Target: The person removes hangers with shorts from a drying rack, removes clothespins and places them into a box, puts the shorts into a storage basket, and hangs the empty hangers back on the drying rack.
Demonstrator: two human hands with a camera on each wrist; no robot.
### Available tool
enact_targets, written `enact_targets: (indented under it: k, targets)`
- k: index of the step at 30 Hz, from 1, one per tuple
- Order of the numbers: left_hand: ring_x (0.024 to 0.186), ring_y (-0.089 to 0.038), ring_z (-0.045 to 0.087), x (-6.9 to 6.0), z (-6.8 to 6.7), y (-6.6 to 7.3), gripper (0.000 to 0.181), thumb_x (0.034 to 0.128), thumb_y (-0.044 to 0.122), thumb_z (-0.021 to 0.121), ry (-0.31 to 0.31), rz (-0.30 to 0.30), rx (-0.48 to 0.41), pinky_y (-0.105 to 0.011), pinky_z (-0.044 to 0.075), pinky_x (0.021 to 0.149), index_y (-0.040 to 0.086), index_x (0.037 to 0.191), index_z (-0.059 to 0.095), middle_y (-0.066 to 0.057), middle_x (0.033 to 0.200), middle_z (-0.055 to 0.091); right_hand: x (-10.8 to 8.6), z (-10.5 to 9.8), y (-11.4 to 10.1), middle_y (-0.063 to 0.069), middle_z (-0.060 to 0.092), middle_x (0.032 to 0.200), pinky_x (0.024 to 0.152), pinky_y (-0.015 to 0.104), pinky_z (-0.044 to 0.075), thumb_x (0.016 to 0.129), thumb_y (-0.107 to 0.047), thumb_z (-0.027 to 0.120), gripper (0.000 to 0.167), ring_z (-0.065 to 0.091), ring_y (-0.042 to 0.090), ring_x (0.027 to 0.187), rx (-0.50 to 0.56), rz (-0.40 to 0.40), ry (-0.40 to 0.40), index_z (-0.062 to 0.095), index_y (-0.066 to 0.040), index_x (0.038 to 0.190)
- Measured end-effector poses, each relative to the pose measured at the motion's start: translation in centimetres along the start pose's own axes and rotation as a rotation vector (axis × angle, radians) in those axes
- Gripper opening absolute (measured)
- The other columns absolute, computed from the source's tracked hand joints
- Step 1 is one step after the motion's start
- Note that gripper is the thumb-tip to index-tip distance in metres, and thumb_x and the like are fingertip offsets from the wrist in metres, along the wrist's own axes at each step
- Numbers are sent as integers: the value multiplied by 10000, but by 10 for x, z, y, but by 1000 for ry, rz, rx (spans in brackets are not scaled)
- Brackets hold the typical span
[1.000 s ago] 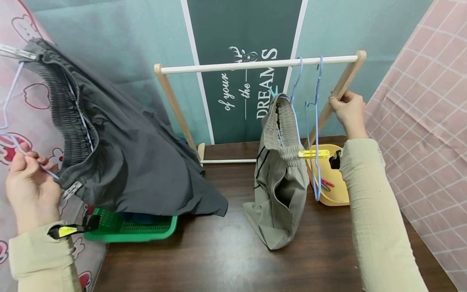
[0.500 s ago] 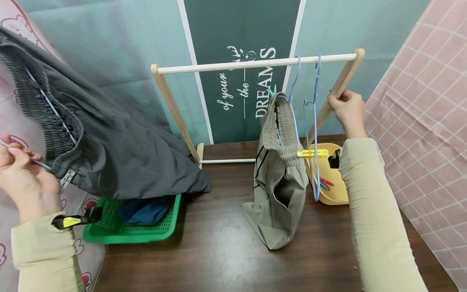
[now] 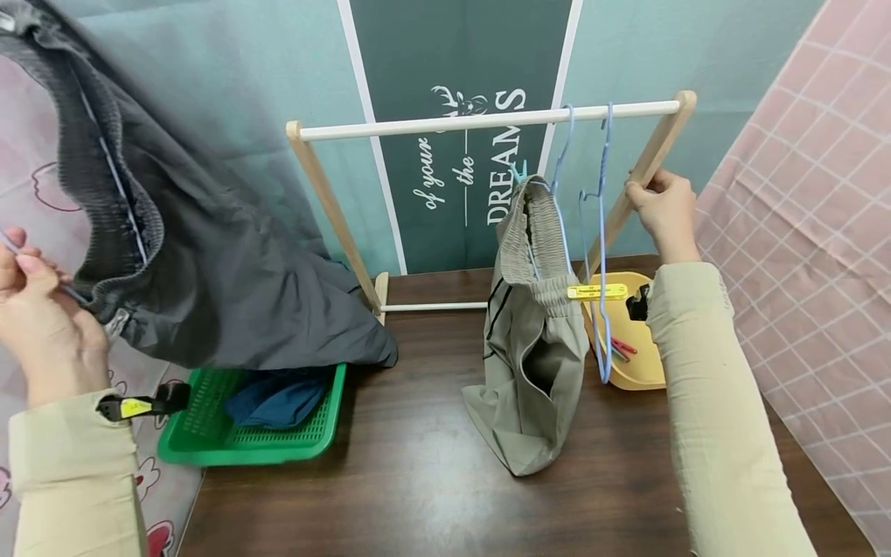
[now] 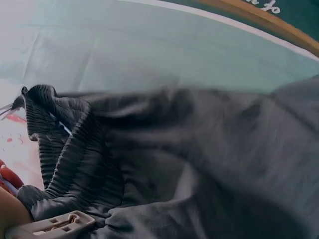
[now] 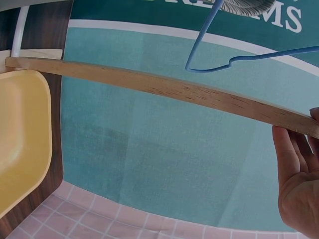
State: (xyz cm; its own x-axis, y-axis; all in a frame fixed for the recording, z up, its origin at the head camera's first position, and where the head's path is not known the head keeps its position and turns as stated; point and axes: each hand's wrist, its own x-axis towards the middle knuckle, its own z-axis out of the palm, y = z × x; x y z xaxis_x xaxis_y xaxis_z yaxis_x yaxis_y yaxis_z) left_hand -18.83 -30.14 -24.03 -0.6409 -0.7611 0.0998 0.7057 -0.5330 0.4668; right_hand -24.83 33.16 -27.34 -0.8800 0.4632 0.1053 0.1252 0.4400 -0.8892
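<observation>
Pinched in the left hand (image 3: pixel 52 333) at nine o'clock of the head view, a thin hanger (image 3: pixel 114 172) is being held, and a dark grey garment (image 3: pixel 209 263) is being borne on it at ten o'clock. At two o'clock, a wooden post (image 3: pixel 650 158) is being gripped by the right hand (image 3: pixel 666 213). A khaki garment (image 3: pixel 518 329) is being suspended below the white bar (image 3: pixel 487 121) at four o'clock.

Matt cloth trousers (image 3: pixel 230 255); smooth wooden rack post (image 5: pixel 164 87); glossy plastic basket (image 3: pixel 278 449).
</observation>
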Motion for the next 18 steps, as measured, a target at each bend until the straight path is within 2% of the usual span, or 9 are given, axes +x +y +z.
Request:
enact_targets:
  k: [1,3,8,9,13,16,18]
  targets:
    - [553,-144,401,4,3,2,181,863,-112,531,8,-31,-6,-187,356,497,-113,1040,568,-105,743,505,0,0,0,-207,606,861,720,74,464,917,-260,563,420,573,-38,841,8,1,-1,586,-116,1310]
    - [572,-134,409,11,11,2,170,869,-108,521,22,-53,-7,-178,360,519,-87,1034,556,-93,754,508,0,0,-1,-212,601,851,733,75,472,918,-248,564,417,578,-29,857,30,4,-3,584,-111,1311]
    - [601,-121,417,22,22,0,103,877,-131,513,10,37,104,-152,364,585,-78,955,553,-84,753,491,-1,-1,-2,-230,591,823,752,76,476,916,-237,570,417,581,-28,861,55,13,-6,582,-107,1313]
    - [599,-119,416,23,22,0,94,890,-124,504,0,35,118,-151,364,581,-80,953,558,-83,754,490,-1,-1,-2,-229,593,829,764,82,479,917,-239,569,418,580,-28,864,54,15,-7,580,-109,1314]
    - [592,-107,412,23,15,1,118,888,-98,523,-95,8,200,-137,355,539,-93,967,611,-82,795,524,-2,-1,-3,-198,620,902,849,128,491,921,-260,566,421,584,-21,898,42,26,-8,577,-125,1320]
    - [572,-120,416,21,6,1,124,872,-127,533,-143,-19,253,-140,360,528,-116,870,657,-89,735,539,-2,0,-3,-175,630,961,928,182,486,925,-270,561,424,584,-15,925,31,27,-9,572,-133,1326]
    - [552,-135,420,21,-1,5,150,873,-130,529,-178,-92,269,-156,362,515,-118,837,674,-90,671,541,-3,1,-4,-175,629,964,953,204,483,926,-268,559,425,583,-16,928,29,25,-12,570,-132,1329]
